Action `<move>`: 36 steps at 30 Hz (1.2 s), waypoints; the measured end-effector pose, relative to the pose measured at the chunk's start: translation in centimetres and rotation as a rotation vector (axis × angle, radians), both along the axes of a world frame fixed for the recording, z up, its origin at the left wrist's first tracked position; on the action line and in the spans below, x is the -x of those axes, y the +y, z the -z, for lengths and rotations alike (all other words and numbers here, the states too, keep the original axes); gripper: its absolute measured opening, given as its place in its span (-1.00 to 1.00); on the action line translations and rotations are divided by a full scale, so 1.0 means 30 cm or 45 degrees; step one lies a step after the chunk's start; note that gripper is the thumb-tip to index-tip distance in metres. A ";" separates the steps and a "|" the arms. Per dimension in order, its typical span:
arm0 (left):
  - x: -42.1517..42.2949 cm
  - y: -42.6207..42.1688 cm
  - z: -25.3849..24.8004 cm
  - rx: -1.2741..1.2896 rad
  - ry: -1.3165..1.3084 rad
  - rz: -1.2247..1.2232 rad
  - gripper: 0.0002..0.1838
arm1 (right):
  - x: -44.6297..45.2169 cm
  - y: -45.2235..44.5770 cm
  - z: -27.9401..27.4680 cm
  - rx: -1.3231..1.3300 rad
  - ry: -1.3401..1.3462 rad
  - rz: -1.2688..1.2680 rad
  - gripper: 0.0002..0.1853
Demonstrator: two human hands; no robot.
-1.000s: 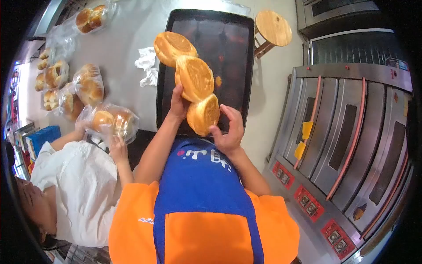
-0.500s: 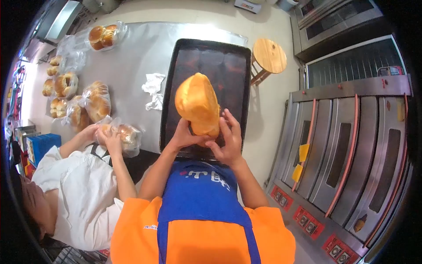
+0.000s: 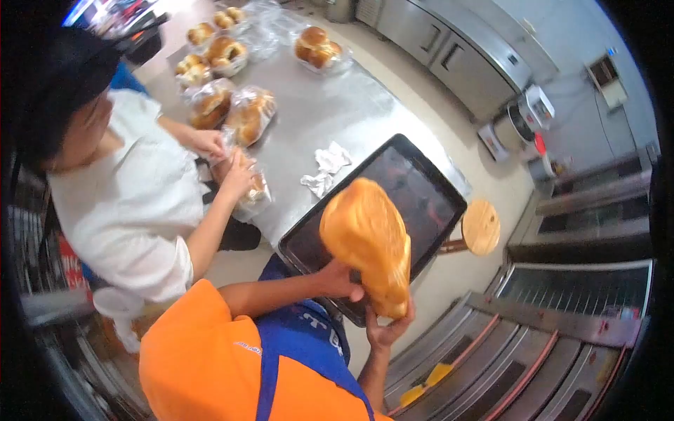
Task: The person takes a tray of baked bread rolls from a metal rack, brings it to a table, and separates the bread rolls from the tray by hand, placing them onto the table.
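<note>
A large golden-brown bread loaf [image 3: 365,235] is held up in front of me, tilted, over the near part of a dark baking tray [image 3: 421,189]. My left hand [image 3: 342,279] grips its lower left side, fingers partly hidden by the loaf. Around its lower end my right hand [image 3: 390,328] is closed, supporting it from below. The tray lies on the steel table [image 3: 382,105], its near end by my blue apron [image 3: 309,330]. Crumpled white paper [image 3: 331,158] lies left of the tray.
On my left, a co-worker in a white shirt [image 3: 133,189] handles a bagged bread [image 3: 254,193]. Several bagged breads [image 3: 251,116] stand on the table. A wooden stool [image 3: 481,226] is beyond the tray, with steel ovens [image 3: 519,351] at right.
My view has turned, so the table and tray appear slanted. The loaf is still in both hands; my right hand has shifted under its lower end.
</note>
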State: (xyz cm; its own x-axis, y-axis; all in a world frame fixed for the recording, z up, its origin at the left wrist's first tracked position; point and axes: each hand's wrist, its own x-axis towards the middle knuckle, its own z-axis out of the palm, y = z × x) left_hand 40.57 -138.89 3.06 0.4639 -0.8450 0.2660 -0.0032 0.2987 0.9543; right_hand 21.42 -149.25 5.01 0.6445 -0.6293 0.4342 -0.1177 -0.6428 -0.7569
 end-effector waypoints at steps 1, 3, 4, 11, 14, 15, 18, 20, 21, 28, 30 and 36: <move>-0.032 0.032 0.026 -0.097 -0.679 0.050 0.29 | 0.041 -0.051 -0.017 -0.007 -0.024 -0.119 0.06; 0.001 0.091 0.013 -0.042 -0.416 0.018 0.28 | 0.106 -0.158 -0.065 -0.130 -0.060 -0.448 0.02; 0.014 0.141 -0.041 -0.019 -0.287 0.006 0.27 | 0.127 -0.194 -0.088 -0.208 -0.075 -0.609 0.00; 0.224 0.546 -0.076 0.246 0.052 -0.277 0.07 | 0.034 -0.280 -0.203 -0.584 0.812 -1.486 -0.07; 0.479 0.797 0.081 0.166 1.031 -0.508 0.04 | -0.118 -0.166 -0.098 -0.795 0.866 -1.759 -0.02; 0.573 0.871 0.110 0.106 1.165 -0.640 0.05 | -0.171 -0.103 -0.061 -0.897 0.878 -1.828 -0.01; 0.749 1.022 0.068 -0.076 0.408 -1.227 0.03 | -0.303 0.175 0.047 -1.258 0.904 -1.919 -0.01; 0.804 1.115 0.057 0.395 0.561 -1.400 -0.10 | -0.350 0.410 0.141 -1.574 0.894 -1.818 -0.07; 0.831 1.169 0.072 0.495 0.622 -1.505 -0.11 | -0.366 0.548 0.163 -1.767 0.924 -1.689 -0.11; 1.028 1.678 0.177 0.718 0.886 -2.219 -0.16 | -0.500 1.429 0.043 -2.179 1.238 -1.620 -0.41; 0.959 1.849 0.103 0.641 0.740 -2.463 -0.14 | -0.563 1.659 0.040 -2.017 1.225 -1.734 -0.43; 0.803 2.245 0.019 0.658 0.678 -2.535 -0.15 | -0.782 2.188 0.043 -1.835 1.202 -1.984 -0.30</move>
State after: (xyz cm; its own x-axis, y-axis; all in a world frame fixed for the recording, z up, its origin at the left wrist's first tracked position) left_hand 16.49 -71.54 2.51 0.5141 0.8403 -0.1719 -0.3927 0.4088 0.8238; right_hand 44.89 -83.62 3.72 0.4512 0.8469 -0.2814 -0.7087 0.1484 -0.6898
